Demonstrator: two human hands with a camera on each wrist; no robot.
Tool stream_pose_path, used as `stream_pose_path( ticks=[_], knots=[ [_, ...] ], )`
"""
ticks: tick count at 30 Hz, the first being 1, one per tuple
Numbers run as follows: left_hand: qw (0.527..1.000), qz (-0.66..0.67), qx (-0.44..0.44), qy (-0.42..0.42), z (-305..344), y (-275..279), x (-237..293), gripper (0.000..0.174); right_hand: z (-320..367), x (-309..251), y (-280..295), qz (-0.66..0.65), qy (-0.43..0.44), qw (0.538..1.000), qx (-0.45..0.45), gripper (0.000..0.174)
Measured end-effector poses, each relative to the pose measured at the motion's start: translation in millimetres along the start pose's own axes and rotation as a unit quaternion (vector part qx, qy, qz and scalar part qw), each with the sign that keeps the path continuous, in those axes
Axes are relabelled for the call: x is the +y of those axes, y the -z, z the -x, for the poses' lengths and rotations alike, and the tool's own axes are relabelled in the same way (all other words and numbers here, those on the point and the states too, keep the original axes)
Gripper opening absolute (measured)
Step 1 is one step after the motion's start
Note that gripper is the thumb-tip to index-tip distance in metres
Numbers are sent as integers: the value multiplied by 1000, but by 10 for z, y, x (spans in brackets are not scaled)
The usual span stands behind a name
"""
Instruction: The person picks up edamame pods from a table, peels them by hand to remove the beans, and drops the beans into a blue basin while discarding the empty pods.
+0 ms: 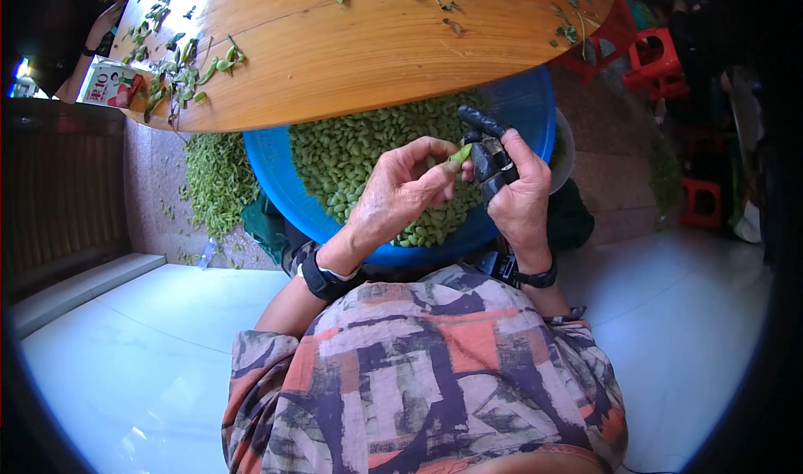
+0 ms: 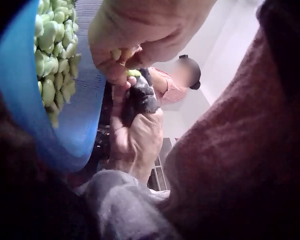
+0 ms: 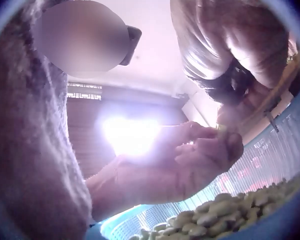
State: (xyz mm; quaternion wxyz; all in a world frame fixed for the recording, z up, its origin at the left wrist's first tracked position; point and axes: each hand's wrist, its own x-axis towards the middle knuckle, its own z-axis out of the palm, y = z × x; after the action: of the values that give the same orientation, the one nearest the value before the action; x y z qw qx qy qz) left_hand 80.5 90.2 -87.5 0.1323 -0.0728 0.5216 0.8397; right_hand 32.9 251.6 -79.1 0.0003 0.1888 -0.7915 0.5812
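Note:
A green bean pod [image 1: 461, 153] is held above the basin, its end pinched by the thumb and fingers of my left hand [image 1: 401, 189]. My right hand [image 1: 520, 191] meets the pod's other end, with black coverings on the thumb and several fingers; its index finger reaches out past the pod. In the left wrist view the bean pod [image 2: 133, 73] shows as a small green piece between the two hands. Beneath both hands, a blue basin [image 1: 266, 166] holds a deep heap of shelled green beans [image 1: 351, 156].
A wooden table [image 1: 335, 64] overhangs the basin's far side, with scattered bean pods [image 1: 224, 62], leaf bits and a white-and-red carton [image 1: 110, 83] on it. Green husks [image 1: 219, 177] pile on the floor at left. Red stools [image 1: 657, 60] stand at right. Another person [image 2: 177, 82] is behind.

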Motion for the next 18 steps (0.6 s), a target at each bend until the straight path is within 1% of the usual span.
stream_pose_path(
  ticks=[1,2,4,6,7,9,13,15,16,17,18],
  knots=[
    [1000,-17,14,-8,9,-19,18,20,-5,-8,0,1,-1,1000,0,37],
    [1000,-16,14,-7,13,-18,34,20,-11,-27,5,2,-9,1000,-6,36],
    [998,-56,1,11,23,3,60,19,-10,-51,11,2,-17,1000,-12,35],
    [999,-46,-7,7,20,47,35,17,8,-62,22,-122,-82,989,-32,32],
    [999,-37,-15,3,16,59,25,16,8,-54,37,-122,-82,989,-32,32],
    [1000,-26,-8,2,22,48,42,14,9,-38,66,-198,-114,970,-83,31],
    [1000,-4,9,13,29,27,52,11,-10,-79,66,-160,-109,975,-107,28],
    [1000,4,-1,9,16,40,34,11,-10,-46,67,-101,-78,986,-105,29],
    [1000,12,-11,4,10,40,26,11,-4,-39,61,-102,-79,986,-104,29],
    [1000,12,-11,5,3,18,27,11,1,-35,54,-145,-103,980,-93,28],
    [999,45,17,-5,-7,-16,28,12,7,-31,48,-187,-126,971,-83,28]
  ],
)
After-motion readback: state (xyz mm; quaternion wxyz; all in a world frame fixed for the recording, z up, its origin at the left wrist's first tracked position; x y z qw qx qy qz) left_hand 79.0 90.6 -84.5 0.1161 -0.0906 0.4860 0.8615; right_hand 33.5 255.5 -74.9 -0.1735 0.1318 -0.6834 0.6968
